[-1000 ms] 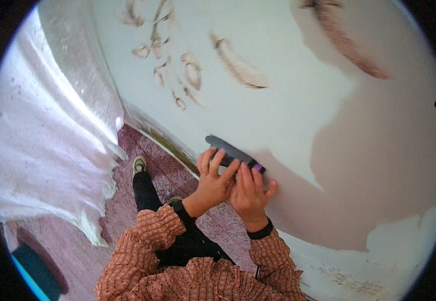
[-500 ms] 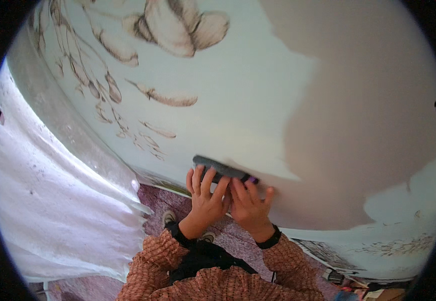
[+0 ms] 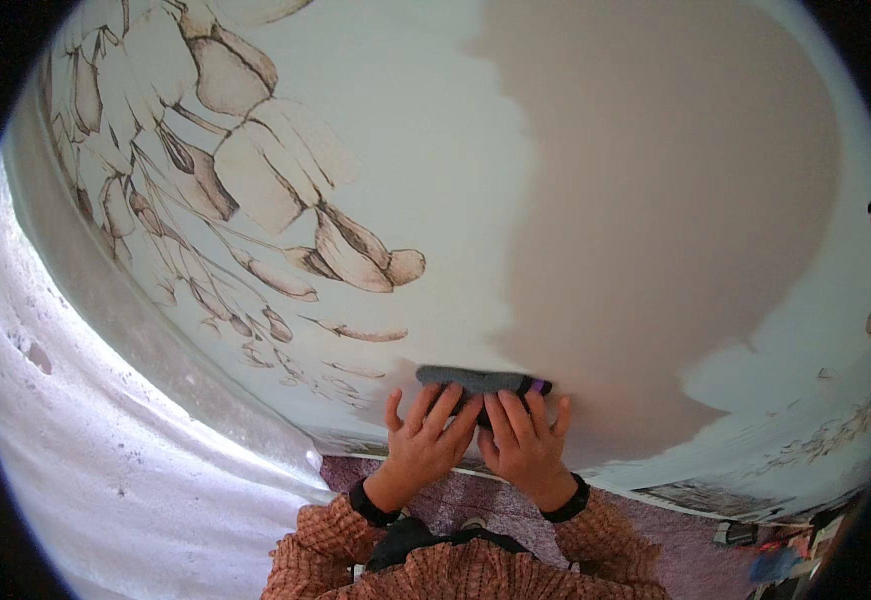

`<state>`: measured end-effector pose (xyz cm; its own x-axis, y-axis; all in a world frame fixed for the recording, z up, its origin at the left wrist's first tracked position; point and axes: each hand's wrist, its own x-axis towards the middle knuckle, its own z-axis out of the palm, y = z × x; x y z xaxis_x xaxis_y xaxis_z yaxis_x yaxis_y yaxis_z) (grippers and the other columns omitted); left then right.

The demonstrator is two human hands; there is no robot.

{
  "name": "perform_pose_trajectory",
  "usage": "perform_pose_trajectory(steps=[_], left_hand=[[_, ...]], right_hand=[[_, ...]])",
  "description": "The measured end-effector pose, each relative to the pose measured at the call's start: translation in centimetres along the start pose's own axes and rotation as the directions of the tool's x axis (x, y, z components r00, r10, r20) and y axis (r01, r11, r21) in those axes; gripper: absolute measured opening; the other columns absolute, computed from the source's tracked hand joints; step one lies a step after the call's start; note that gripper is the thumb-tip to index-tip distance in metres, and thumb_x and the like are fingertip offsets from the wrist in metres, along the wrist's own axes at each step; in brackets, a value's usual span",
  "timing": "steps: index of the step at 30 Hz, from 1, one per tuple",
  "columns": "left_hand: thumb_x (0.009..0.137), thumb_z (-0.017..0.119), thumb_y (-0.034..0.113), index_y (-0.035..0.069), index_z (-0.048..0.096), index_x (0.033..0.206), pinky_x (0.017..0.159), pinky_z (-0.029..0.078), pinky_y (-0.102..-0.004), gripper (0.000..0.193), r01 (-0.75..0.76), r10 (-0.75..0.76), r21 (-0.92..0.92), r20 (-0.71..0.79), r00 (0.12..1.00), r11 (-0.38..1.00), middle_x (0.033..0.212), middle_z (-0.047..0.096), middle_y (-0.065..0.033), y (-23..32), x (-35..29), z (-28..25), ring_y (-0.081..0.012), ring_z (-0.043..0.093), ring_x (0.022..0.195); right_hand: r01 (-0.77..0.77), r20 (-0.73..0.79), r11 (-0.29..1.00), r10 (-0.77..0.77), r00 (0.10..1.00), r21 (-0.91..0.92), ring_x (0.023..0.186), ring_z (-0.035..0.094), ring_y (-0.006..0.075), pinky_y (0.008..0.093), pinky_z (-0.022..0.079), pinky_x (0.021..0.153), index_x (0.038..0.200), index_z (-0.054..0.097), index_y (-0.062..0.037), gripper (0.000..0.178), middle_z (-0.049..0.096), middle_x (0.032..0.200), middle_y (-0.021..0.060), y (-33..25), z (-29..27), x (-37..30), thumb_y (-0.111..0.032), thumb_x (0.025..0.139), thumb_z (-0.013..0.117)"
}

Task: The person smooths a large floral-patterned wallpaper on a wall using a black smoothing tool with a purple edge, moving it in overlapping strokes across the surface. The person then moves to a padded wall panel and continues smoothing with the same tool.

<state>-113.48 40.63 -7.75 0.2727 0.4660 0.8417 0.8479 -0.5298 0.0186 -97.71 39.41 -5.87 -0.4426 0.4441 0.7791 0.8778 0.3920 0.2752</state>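
A dark grey, felt-like smoothing pad (image 3: 483, 380) with a purple band near its right end lies against a white wall covering (image 3: 415, 190) printed with brown flowers and leaves. My left hand (image 3: 425, 438) holds its left part, fingers bent over the pad and the thumb side turned toward the middle. Beside it, my right hand (image 3: 527, 440) grips the right part in the same way, its outer finger spread aside. The pad's lower side is partly hidden by my fingers. Both wrists wear dark bands below brown knitted sleeves.
At the left a bare grey strip (image 3: 145, 290) edges the printed covering, with a white draped sheet (image 3: 135, 470) beside it. A large soft shadow (image 3: 645, 240) falls across the right. Below is a reddish-purple floor covering (image 3: 695, 530), with assorted items (image 3: 785, 555) at lower right.
My hands and the pad have shifted right and lower in the picture, and the pad now lies more level. The printed flowers also sit lower in view as the view has moved.
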Motion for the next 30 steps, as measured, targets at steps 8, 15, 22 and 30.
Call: perform_pose_trajectory(steps=[8, 15, 22, 30], left_hand=[[0.081, 0.055, 0.024, 0.021, 0.064, 0.108, 0.104, 0.018, -0.0482, 0.028, -0.034, 0.036, 0.011, -0.286, 0.958, 0.999, 0.125, 0.051, -0.0032, -3.8, 11.7, -4.9, -0.0246, 0.042, 0.118], [0.081, 0.057, 0.024, 0.022, 0.062, 0.113, 0.104, 0.023, -0.0449, 0.033, -0.078, 0.082, 0.03, -0.15, 0.985, 0.996, 0.125, 0.05, -0.0011, -5.2, 5.6, -3.5, -0.0226, 0.042, 0.118], [0.071, 0.062, 0.008, 0.017, 0.06, 0.111, 0.096, 0.032, -0.0456, 0.042, -0.173, 0.176, -0.029, 0.133, 0.975, 0.984, 0.117, 0.05, -0.0048, -7.3, -4.7, -1.1, -0.0262, 0.043, 0.113], [0.067, 0.067, 0.006, 0.006, 0.047, 0.122, 0.095, 0.032, -0.0422, 0.059, 0.427, -0.317, -0.351, 0.331, 0.889, 0.833, 0.122, 0.046, -0.0149, -9.1, -7.1, -6.1, -0.0324, 0.044, 0.115]], right_hand=[[-0.136, -0.145, 0.99, 0.129, 0.981, -0.039, 0.121, 0.04, 0.0344, 0.0532, 0.013, 0.106, 0.118, 0.056, -0.0027, 0.042, 0.047, 0.128, 0.0116, -0.1, -3.2, 11.6, -0.02, 0.08, 0.055], [-0.11, -0.097, 0.993, 0.105, 0.99, -0.048, 0.12, 0.043, 0.0237, 0.0492, 0.023, 0.103, 0.115, 0.061, -0.0104, 0.034, 0.051, 0.127, 0.0026, -3.1, -0.7, 7.0, -0.019, 0.083, 0.058], [-0.022, 0.009, 0.995, 0.021, 1.0, 0.093, 0.112, 0.047, 0.0243, 0.0435, 0.039, 0.09, 0.106, 0.064, -0.0061, 0.029, 0.056, 0.115, 0.0046, -6.5, 3.1, -0.3, -0.01, 0.077, 0.061], [-0.727, 0.66, 0.216, 0.31, 0.684, 0.652, 0.065, 0.06, 0.0147, 0.0295, 0.048, 0.057, 0.097, 0.061, 0.0017, 0.018, 0.064, 0.083, 0.0125, -8.8, 2.9, -1.2, -0.004, 0.08, 0.063]])
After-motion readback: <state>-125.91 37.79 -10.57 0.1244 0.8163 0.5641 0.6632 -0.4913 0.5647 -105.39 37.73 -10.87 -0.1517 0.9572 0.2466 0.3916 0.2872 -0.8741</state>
